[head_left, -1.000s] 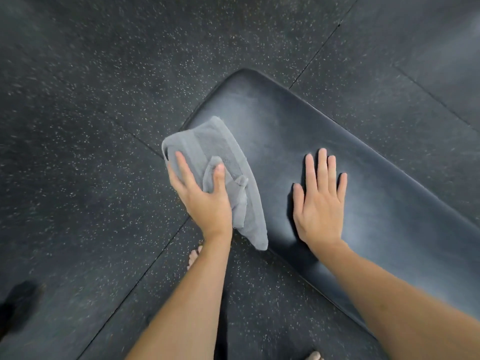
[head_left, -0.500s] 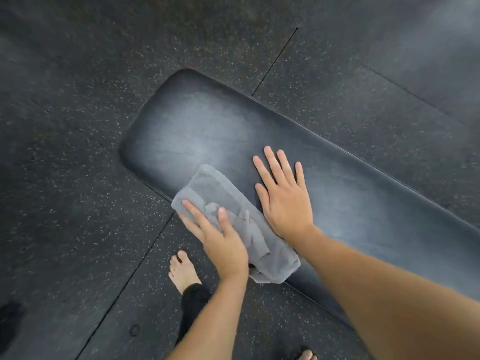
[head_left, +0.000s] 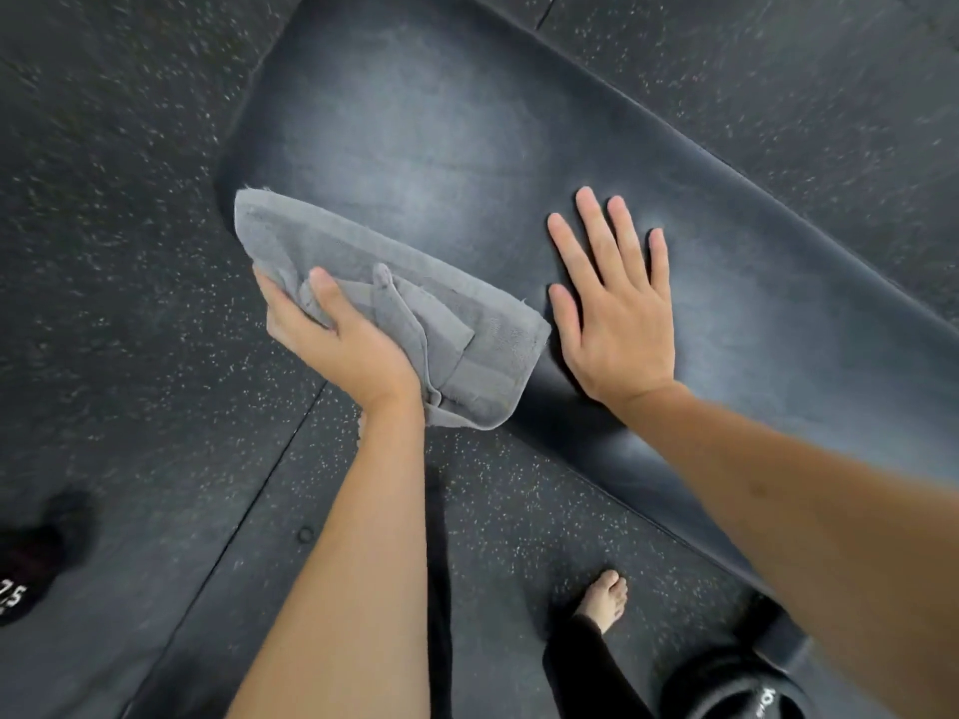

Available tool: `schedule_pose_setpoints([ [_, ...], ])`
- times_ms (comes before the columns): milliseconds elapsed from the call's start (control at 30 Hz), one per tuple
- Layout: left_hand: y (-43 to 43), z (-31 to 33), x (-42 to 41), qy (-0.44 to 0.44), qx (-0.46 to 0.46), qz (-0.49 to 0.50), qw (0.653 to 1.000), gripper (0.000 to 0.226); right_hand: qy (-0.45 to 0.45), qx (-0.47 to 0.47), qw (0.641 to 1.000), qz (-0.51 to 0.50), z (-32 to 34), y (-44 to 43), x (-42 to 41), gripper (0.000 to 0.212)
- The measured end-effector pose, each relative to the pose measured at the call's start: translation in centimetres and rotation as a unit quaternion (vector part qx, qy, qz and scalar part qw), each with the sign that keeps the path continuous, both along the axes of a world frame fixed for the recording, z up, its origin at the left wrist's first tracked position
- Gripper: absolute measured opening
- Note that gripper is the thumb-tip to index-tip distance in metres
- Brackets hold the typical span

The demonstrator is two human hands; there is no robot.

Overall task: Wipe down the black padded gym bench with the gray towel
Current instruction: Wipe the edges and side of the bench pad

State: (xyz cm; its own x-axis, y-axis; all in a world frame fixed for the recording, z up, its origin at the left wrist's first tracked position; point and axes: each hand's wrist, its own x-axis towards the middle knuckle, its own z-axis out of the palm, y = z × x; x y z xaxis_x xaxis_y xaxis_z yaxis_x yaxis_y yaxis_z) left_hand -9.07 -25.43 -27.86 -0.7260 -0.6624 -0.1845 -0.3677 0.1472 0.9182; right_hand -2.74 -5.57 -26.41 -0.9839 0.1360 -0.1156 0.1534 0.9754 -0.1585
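The black padded bench [head_left: 441, 127] runs diagonally from the upper left to the lower right. A folded gray towel [head_left: 482, 350] lies over the bench's near edge, close to its rounded left end. My left hand [head_left: 337, 345] grips the towel from the near side, thumb on top and fingers hidden under the cloth. My right hand [head_left: 612, 308] rests flat on the pad just right of the towel, fingers spread, holding nothing.
Speckled black rubber floor tiles [head_left: 129, 355] surround the bench. My bare foot [head_left: 604, 599] stands on the floor below the bench. A black dumbbell [head_left: 36, 557] marked 7.5 lies at the lower left, another round black weight [head_left: 737, 692] at the bottom right.
The towel and my left hand have slid left along the bench's near edge toward its rounded end. My right hand stays flat on the pad; the view has moved closer.
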Motion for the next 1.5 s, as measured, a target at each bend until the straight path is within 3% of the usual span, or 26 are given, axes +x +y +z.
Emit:
schedule_pose_setpoints([
  [67, 0.8, 0.7, 0.4, -0.015, 0.002, 0.075, 0.997, 0.052, 0.004, 0.000, 1.000, 0.000, 0.0, 0.0, 0.0, 0.056],
  [133, 1.6, 0.9, 1.0, -0.007, 0.016, 0.084, 0.996, 0.046, 0.013, -0.001, 1.000, 0.000, 0.0, -0.1, 0.0, 0.056],
  [300, 3.8, 0.6, 4.1, -0.013, 0.060, -0.013, 0.998, 0.073, 0.038, 0.005, 0.999, 0.010, -0.8, -0.1, 0.1, 0.055],
  [500, 8.1, 0.0, 12.7, -0.003, 0.093, -0.079, 0.992, 0.069, 0.024, -0.068, 0.995, 0.063, 0.5, 0.5, 1.7, 0.053],
  [600, 13.9, 1.1, 21.2, -0.009, 0.054, -0.153, 0.987, 0.068, 0.085, -0.171, 0.981, -0.017, 2.4, 2.3, 7.4, 0.046],
  [700, 17.1, 1.0, 25.6, 0.020, 0.036, -0.200, 0.979, 0.063, 0.101, -0.167, 0.979, -0.050, 2.6, 6.1, 15.1, 0.044],
  [833, 17.0, -0.2, 25.6, 0.044, 0.046, -0.200, 0.978, 0.060, 0.034, -0.053, 0.998, 0.025, 0.3, 8.9, 20.1, 0.055],
  [967, 16.2, -0.7, 25.0, 0.069, 0.072, -0.199, 0.975, 0.060, 0.048, -0.112, 0.992, 0.018, 0.1, 9.0, 20.3, 0.054],
  [1100, 12.1, -1.4, 19.1, 0.076, 0.081, -0.158, 0.981, 0.059, 0.072, -0.162, 0.984, 0.008, 0.2, 9.1, 20.7, 0.053],
  [1233, 9.6, -2.4, 15.7, 0.081, 0.120, -0.115, 0.983, 0.062, 0.079, -0.157, 0.984, -0.003, 0.2, 8.9, 20.8, 0.053],
  [1500, 17.0, -0.7, 26.1, 0.075, 0.159, -0.120, 0.977, 0.064, 0.044, -0.172, 0.984, 0.010, 0.3, 8.9, 20.6, 0.056],
])
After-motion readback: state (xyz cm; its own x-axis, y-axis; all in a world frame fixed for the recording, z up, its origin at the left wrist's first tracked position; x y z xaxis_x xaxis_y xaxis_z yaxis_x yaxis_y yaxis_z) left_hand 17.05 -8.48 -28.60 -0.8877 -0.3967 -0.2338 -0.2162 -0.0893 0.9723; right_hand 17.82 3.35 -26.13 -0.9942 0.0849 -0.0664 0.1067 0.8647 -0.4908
